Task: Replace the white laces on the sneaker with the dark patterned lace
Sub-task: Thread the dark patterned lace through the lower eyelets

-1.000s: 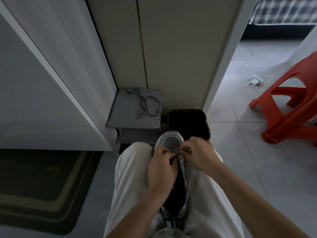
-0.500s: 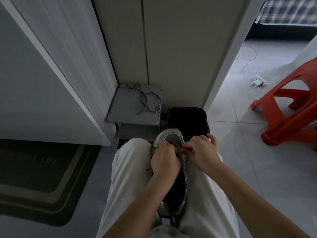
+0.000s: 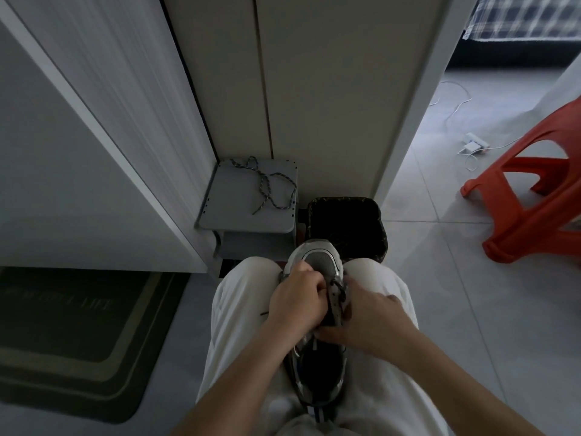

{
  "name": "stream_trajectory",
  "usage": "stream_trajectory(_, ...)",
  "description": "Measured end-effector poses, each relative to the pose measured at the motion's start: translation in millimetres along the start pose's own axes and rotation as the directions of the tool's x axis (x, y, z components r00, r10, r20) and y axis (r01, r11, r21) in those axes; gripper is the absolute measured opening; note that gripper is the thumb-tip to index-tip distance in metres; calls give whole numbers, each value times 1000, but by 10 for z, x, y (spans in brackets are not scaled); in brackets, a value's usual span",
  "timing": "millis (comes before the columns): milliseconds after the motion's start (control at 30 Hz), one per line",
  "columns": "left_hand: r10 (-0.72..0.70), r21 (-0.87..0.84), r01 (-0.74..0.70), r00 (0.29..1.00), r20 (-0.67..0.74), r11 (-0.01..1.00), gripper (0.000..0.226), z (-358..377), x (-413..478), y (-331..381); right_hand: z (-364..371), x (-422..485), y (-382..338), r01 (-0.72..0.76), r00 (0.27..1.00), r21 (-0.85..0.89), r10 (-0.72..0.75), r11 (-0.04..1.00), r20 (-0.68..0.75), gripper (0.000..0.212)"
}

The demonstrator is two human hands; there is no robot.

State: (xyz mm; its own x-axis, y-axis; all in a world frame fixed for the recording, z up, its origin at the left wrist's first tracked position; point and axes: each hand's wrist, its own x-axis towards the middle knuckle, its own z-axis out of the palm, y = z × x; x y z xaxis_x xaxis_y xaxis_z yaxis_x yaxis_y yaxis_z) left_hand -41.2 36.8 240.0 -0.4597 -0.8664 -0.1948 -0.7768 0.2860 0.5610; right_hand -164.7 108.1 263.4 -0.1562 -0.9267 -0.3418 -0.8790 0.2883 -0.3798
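Clamped by both hands, the sneaker (image 3: 320, 262) is held on the lap, toe pointed away.

It is wedged between the knees of the white trousers (image 3: 239, 309). The left hand (image 3: 298, 297) is curled tight over the front of the lacing, just behind the toe cap; what its fingertips pinch cannot be told. The right hand (image 3: 371, 322) is wrapped round the shoe's right side at the middle, with its fingers laid across the opening. The dark patterned lace (image 3: 267, 190) is left loose and tangled on the small grey stool (image 3: 239, 218), spread from the far edge towards the right edge and well apart from the hands. A black bin (image 3: 345, 215) is seen just beside that stool, a red stool (image 3: 534, 199) at the right and a doormat (image 3: 78, 341) at the left.
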Motion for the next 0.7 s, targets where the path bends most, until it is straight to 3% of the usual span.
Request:
stream_trajectory(100, 19, -5, -19, 996, 82, 1000, 16, -50, -14, -43, 194, -82, 10, -61, 987, -216, 27, 974, -157, 90)
stream_trajectory(233, 167, 88, -193, 956, 240, 977, 13, -198, -249, -26, 156, -8, 171, -131, 966, -154, 91, 979, -244, 63)
stream_trajectory(333, 308, 123, -381, 866, 393, 916, 12, -292, -594, -23, 124, 104, 197, -92, 963, -152, 49, 984, -264, 57)
stream_trajectory(400, 299, 100, -367, 863, 407, 925, 13, -386, -718, -50, 119, 187, 155, -31, 958, -127, -7, 991, -287, 57)
stream_trajectory(533, 221, -47, -218, 921, 320, 975, 16, -512, -636, -97, 86, 225, 36, 276, 895, -87, -289, 957, -339, 35)
stream_trajectory(567, 185, -95, -166, 951, 248, 982, 18, -508, -580, -91, 76, 212, 34, 346, 864, -93, -356, 934, -356, 25)
stream_trajectory(633, 25, -109, -29, 999, -37, 994, 21, -476, -411, -123, 61, 180, 46, 398, 836, -119, -413, 910, -361, 17)
stream_trajectory(700, -140, 40, 149, 974, -180, 988, 33, -445, -212, -171, 64, 155, 47, 348, 878, -53, -345, 936, -331, 16)
